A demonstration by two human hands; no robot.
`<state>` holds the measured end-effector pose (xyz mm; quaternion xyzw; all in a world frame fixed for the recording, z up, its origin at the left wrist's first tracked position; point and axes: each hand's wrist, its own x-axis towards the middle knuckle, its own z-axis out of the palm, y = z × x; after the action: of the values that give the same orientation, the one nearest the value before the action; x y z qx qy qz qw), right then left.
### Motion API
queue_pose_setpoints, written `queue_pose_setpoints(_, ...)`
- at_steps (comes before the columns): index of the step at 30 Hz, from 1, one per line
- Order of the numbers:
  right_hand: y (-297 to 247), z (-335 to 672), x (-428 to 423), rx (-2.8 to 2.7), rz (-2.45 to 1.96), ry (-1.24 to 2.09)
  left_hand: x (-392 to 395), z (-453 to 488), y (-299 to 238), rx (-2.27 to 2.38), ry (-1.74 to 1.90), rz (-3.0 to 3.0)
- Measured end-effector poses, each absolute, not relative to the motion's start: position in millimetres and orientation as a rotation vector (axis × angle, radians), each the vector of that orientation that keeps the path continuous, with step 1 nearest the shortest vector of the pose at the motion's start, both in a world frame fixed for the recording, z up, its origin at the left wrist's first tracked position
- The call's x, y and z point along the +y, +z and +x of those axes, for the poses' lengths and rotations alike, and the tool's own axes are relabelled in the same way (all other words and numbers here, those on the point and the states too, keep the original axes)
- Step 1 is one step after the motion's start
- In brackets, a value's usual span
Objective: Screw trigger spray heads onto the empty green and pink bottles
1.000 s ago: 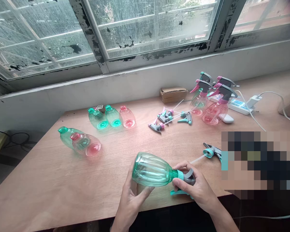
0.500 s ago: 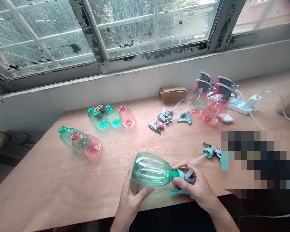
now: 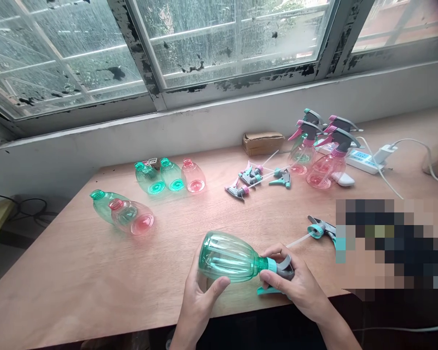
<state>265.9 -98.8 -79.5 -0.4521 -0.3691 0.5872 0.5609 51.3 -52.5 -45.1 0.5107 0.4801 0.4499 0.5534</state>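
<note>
I hold a clear green spray bottle (image 3: 228, 256) on its side above the table's near edge. My left hand (image 3: 200, 295) cups the bottle's body from below, thumb against its side. My right hand (image 3: 299, 287) is closed around the grey and teal trigger head (image 3: 282, 272) at the bottle's neck. The base of the bottle points left and away from me.
Empty green and pink bottles (image 3: 126, 214) lie at the left and a second group of bottles (image 3: 170, 176) lies further back. Loose trigger heads (image 3: 253, 179) lie in the middle; another trigger head (image 3: 319, 227) lies at the right. Assembled pink spray bottles (image 3: 323, 153), a cardboard box (image 3: 263, 143) and a power strip (image 3: 363, 158) stand near the window wall.
The bottle and both hands have barely shifted; my left thumb has moved slightly up the bottle's side. The view has tilted a little.
</note>
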Motion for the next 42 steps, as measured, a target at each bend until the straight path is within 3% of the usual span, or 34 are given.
queue_pose_setpoints(42,-79.3,266.1,-95.8,-0.925,-1.144,1.347,-47.6,41.9,-56.7,1.149,0.987,1.259)
